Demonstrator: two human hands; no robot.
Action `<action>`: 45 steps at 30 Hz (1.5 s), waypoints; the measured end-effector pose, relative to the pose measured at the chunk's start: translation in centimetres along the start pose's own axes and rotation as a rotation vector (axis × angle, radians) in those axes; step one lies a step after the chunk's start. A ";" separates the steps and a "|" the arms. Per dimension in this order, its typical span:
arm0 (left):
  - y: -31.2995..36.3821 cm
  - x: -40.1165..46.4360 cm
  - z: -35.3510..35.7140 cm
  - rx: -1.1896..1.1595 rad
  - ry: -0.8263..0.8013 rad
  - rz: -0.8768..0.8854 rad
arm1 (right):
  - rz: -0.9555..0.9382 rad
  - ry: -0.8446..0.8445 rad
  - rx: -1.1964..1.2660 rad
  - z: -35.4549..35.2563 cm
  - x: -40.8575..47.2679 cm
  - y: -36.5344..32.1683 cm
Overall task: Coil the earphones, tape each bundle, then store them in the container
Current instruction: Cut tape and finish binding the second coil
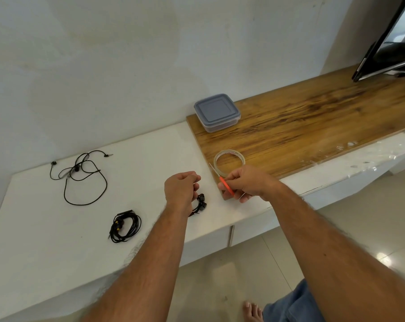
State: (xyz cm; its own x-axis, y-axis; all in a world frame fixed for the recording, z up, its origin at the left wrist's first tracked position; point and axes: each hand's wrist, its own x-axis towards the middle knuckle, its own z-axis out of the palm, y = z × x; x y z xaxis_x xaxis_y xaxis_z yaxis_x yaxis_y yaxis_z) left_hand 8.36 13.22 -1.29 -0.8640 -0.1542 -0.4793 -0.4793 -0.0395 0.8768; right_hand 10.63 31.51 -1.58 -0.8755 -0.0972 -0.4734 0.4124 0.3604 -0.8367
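Note:
My left hand (pixel 180 190) is curled around a coiled black earphone bundle (pixel 200 204) that hangs below the fist, and seems to pinch a thin strip at its top. My right hand (pixel 245 183) grips orange-handled scissors (pixel 222 180), blades pointing up-left toward the left hand. A clear tape roll (pixel 229 162) lies just behind the right hand on the wooden board (pixel 313 126). A second coiled earphone bundle (pixel 126 226) rests on the white counter (pixel 45 240). An uncoiled black earphone (pixel 85 175) sprawls at the back left. The lidded plastic container (pixel 216 112) sits closed at the board's back corner.
A dark screen (pixel 392 38) leans at the far right end of the board. The counter's front edge runs diagonally, with tiled floor (pixel 255 263) below it. My bare foot (pixel 252 311) and a denim-clad knee show at the bottom right.

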 end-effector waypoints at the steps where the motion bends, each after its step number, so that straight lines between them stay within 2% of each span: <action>1: 0.0 0.0 0.0 -0.002 0.003 0.004 | -0.004 0.015 0.001 0.0 0.0 0.0; 10: 0.0 0.2 0.3 0.012 0.003 0.031 | -0.014 0.104 -0.069 -0.3 0.0 -0.4; 20: 0.1 1.0 1.6 0.042 0.012 0.080 | 0.020 0.260 -0.454 -1.2 0.9 -1.5; 31: 0.1 1.8 1.2 0.061 0.025 0.122 | 0.038 0.307 -0.808 -1.0 1.7 -2.8; 39: 1.5 0.8 -2.3 0.021 0.014 0.158 | 0.074 0.341 -1.014 0.2 1.9 -3.8; 45: 3.3 -0.2 -6.2 0.002 -0.003 0.191 | 0.056 0.339 -1.274 0.6 1.9 -5.9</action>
State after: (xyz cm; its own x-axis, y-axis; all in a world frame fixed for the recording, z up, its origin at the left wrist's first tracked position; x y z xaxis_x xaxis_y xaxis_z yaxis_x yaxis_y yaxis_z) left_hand 7.92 7.05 1.94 -0.9398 -0.1556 -0.3043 -0.3068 -0.0077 0.9517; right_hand 6.73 28.64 2.26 -0.9612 0.1149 -0.2509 0.0886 0.9896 0.1135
